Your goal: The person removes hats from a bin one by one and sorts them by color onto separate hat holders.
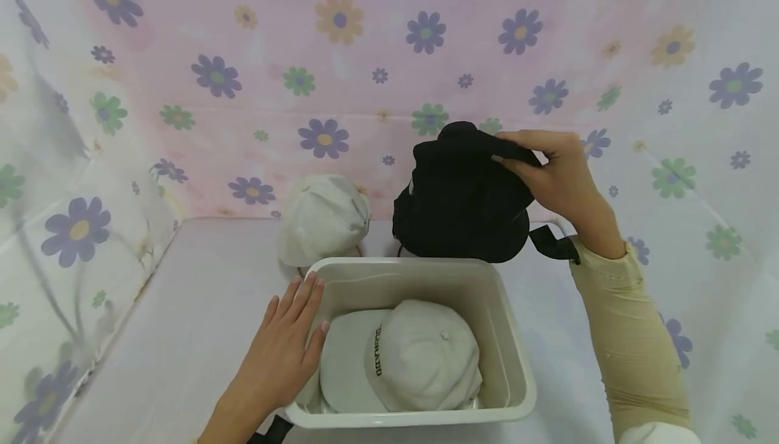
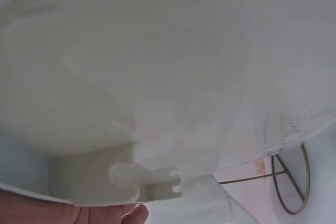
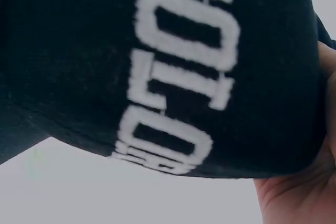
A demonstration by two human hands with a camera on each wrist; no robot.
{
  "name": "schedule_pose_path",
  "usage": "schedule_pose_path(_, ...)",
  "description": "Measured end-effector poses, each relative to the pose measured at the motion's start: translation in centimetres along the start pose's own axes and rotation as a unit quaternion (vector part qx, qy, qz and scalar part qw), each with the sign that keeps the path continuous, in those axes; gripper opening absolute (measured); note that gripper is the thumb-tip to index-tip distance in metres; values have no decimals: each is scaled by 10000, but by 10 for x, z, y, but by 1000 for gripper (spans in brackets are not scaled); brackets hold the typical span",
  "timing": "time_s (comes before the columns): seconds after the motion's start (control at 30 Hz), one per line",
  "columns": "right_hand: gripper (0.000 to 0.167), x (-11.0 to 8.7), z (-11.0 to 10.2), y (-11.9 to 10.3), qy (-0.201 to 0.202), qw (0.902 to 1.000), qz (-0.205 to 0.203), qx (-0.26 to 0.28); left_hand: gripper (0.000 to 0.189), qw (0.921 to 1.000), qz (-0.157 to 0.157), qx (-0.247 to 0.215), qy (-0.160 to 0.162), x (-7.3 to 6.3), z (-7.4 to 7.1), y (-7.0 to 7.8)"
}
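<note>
My right hand (image 1: 556, 174) pinches the edge of a black cap (image 1: 462, 194), thumb on one side and fingers on the other. Large white letters cross the black cap (image 3: 173, 77) in the right wrist view. Below it stands a white plastic bin (image 1: 517, 363). My left hand (image 1: 280, 349) rests at the bin's left rim with its fingers straight. Inside the bin lies a pale cap (image 1: 429, 356) with dark "COLORADO" lettering, its brim toward the left. Whether the black cap still touches a stand is hidden.
Behind the bin's left corner a second white cap (image 1: 322, 217) sits raised on a support. A round wire stand base (image 2: 291, 179) shows in the left wrist view. Flower-printed sheeting (image 1: 341, 79) closes the back and sides of the white table surface (image 1: 201, 282).
</note>
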State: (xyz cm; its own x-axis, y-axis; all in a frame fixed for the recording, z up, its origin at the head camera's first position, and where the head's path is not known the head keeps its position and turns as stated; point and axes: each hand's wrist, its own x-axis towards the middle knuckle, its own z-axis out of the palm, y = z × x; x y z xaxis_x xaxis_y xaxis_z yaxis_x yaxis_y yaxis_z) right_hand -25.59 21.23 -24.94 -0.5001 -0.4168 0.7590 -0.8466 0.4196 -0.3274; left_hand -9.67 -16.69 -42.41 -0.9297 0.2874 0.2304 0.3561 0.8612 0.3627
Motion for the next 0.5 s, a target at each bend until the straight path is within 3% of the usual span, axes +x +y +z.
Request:
schedule_pose_path(0.3,26,16,8,39,-317,9961,778,-251,60,10000,26,7,49,0,1,0)
schedule_pose_path(0.5,26,22,24,66,-956,9887,1122,-266,60,10000,20,-22,65,0,1,0)
